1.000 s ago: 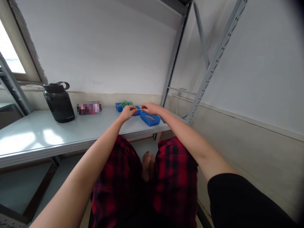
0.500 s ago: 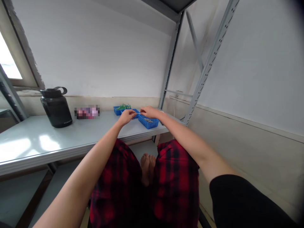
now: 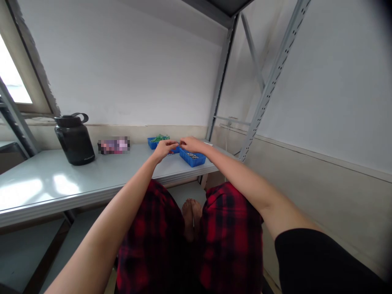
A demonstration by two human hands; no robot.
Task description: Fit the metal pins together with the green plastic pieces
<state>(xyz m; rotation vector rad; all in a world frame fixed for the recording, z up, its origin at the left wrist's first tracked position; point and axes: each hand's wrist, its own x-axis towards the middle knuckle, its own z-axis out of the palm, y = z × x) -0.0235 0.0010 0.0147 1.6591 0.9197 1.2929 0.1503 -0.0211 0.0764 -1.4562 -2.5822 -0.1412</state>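
The left hand (image 3: 164, 150) and the right hand (image 3: 191, 143) face each other over the tabletop (image 3: 131, 163), fingertips almost meeting. The left fingers reach toward the right ones with the thumb low beneath them; the right fingers curl downward. Both look posed for a fine pinch, but whether they grip anything is too small to tell. Such a meeting of fingertips would suit steadying a slight piece from both sides.

The front blue bin (image 3: 193, 161) sits just below the right fingers, holding small metal parts (image 3: 192, 155). That closeness presumably keeps the reach short, and the raised walls should stop loose parts from scattering. The middle blue bin (image 3: 177, 150) lies beneath and behind the meeting fingertips, mostly hidden by the hands, so its contents cannot be told; a piece slipping there might drop into it. Beyond the left fingers, toward the wall, stands the far blue bin (image 3: 152, 144), with green pieces (image 3: 161, 138) heaped above its rim, perhaps set apart to keep kinds unmixed.

The black water bottle (image 3: 75, 143) stands upright well to the left of the left fingers, out of the way of both forearms.
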